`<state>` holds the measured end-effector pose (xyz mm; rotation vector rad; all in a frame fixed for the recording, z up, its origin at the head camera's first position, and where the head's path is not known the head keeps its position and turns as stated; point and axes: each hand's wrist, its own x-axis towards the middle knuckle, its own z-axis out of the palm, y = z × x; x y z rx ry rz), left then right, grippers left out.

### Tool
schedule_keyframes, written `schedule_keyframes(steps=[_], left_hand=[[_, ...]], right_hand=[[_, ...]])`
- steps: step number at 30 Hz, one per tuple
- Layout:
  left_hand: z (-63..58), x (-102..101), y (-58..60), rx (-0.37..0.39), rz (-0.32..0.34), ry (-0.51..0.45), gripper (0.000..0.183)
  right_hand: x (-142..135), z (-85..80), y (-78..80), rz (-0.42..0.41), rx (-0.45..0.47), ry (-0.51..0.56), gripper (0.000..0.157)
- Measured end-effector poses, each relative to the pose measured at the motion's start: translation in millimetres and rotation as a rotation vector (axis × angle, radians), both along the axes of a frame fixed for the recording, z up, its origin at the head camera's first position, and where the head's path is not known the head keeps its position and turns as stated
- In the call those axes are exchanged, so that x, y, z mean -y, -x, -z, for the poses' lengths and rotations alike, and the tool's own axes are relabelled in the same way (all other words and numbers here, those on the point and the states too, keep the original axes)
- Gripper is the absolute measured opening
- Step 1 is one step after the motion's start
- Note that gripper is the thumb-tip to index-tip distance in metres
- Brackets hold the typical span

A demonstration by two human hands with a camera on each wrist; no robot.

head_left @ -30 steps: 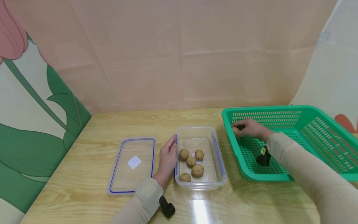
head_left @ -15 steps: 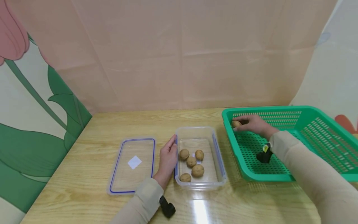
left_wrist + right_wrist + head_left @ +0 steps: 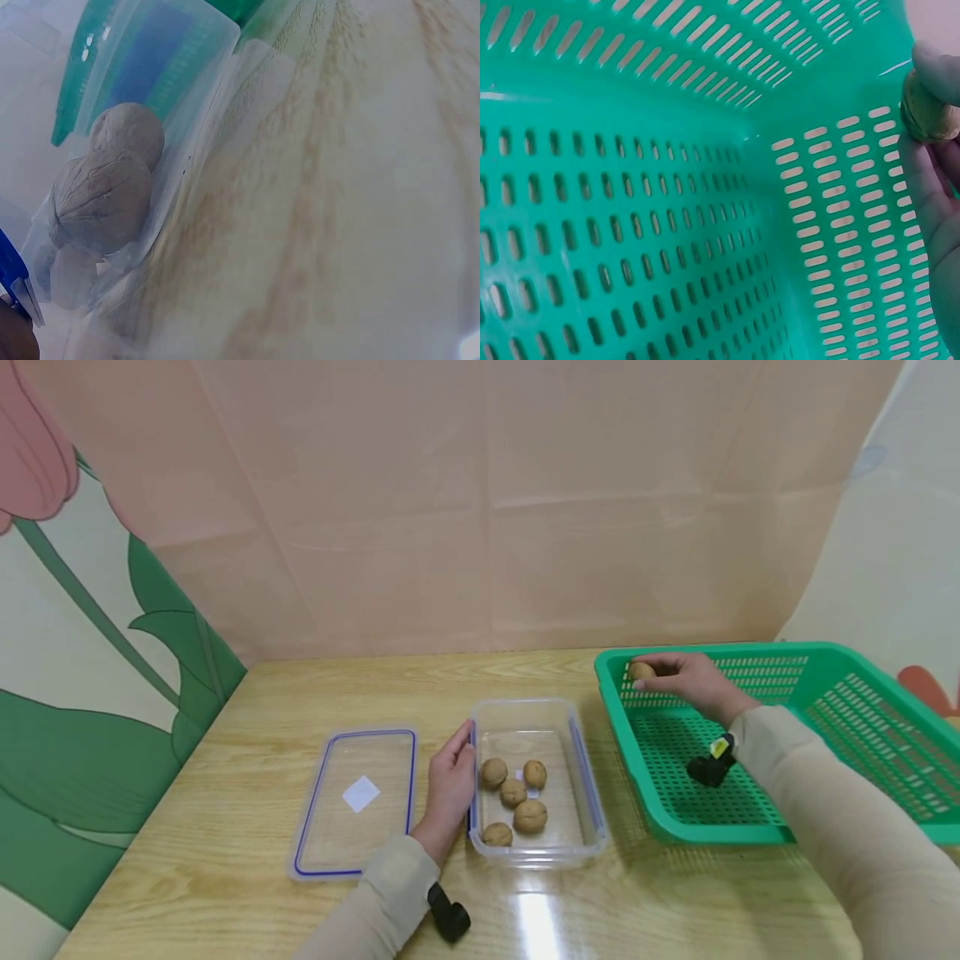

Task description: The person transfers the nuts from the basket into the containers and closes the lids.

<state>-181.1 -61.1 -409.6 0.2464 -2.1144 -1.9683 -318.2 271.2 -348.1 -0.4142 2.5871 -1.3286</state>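
Observation:
My right hand (image 3: 701, 683) pinches a walnut (image 3: 641, 672) between thumb and fingers, up near the back left corner of the green plastic basket (image 3: 720, 834). In the right wrist view the same walnut (image 3: 928, 114) sits at the fingertips beside the slotted wall. My left hand (image 3: 452, 781) rests along the left side of a clear plastic box (image 3: 591, 789), fingers fairly straight against its wall. Several walnuts (image 3: 530, 817) lie loose on the box floor. Through the clear wall, two walnuts (image 3: 105, 199) show large in the left wrist view.
A clear lid (image 3: 386, 835) with a blue seal and a white square label lies flat left of the box. The wooden table (image 3: 225, 827) ends at a pink cloth backdrop (image 3: 480, 527). The basket's slatted floor shows around the right wrist.
My right hand has lifted the walnut from low by the basket's left wall, up and slightly right toward the rim. The left hand and the box have stayed put.

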Motion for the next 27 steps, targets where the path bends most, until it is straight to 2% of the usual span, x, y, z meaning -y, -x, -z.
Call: schedule_keyframes(steps=[9,16,22,27], left_hand=[[0.4,0.4,0.0,-0.018,-0.005,0.003,0.039],[-2.4,-0.4,-1.4,-0.002,-0.001,-0.003,0.04],[-3.7,-0.6,-1.3,0.013,-0.002,-0.011,0.04],[-2.9,-0.5,-1.5,-0.007,-0.004,-0.002,0.039]], right_hand=[[4.3,-7.5,-3.3,0.074,-0.013,0.045,0.063],[9.8,-11.6,-3.9,0.062,0.017,0.083,0.063],[20.6,-14.9,-4.8,0.036,-0.001,0.196,0.059],[31.2,-17.2,-7.7,0.007,-0.005,0.268,0.055]])
